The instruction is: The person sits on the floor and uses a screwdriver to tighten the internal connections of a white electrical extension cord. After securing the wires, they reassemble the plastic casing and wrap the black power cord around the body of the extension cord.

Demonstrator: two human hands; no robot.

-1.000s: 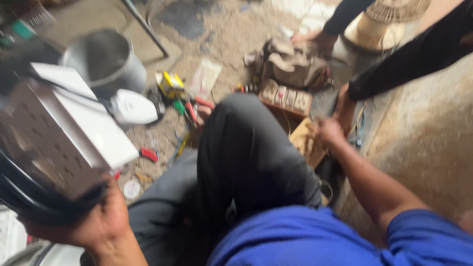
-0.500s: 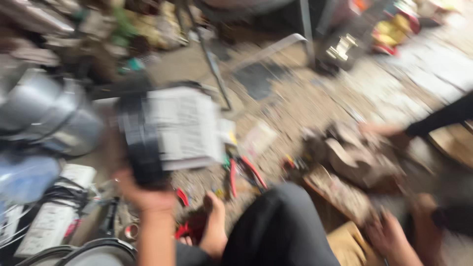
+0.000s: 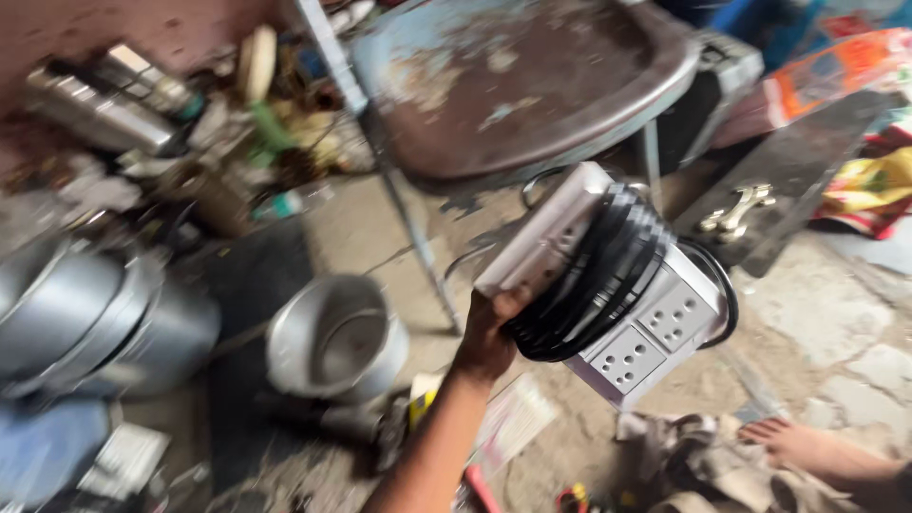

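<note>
Fingers (image 3: pixel 506 302) of the left hand (image 3: pixel 486 334) were curled shut on the near end of a white extension box (image 3: pixel 608 285), thumb on one side, the rest hidden behind it. A thick black cable (image 3: pixel 594 280) was wound round the box's middle, and the grip sat just beside that coil, probably so the loops stayed on while the box was lifted clear of the floor. It hung tilted, socket faces (image 3: pixel 651 332) turned down and toward the camera.

The right hand was out of view, so its state could not be told. At the lower right, another person's bare foot (image 3: pixel 807 446) rested near a heap of crumpled cloth (image 3: pixel 703 465). Red-handled tools (image 3: pixel 480 489) lay on the ground beside the raised forearm.

Left of the arm stood an open metal pot (image 3: pixel 334 337), with larger steel vessels (image 3: pixel 95 323) further left. Beyond the box stood a rusty blue chair (image 3: pixel 532 85); cluttered bottles and flasks (image 3: pixel 123 95) lay farthest off.
</note>
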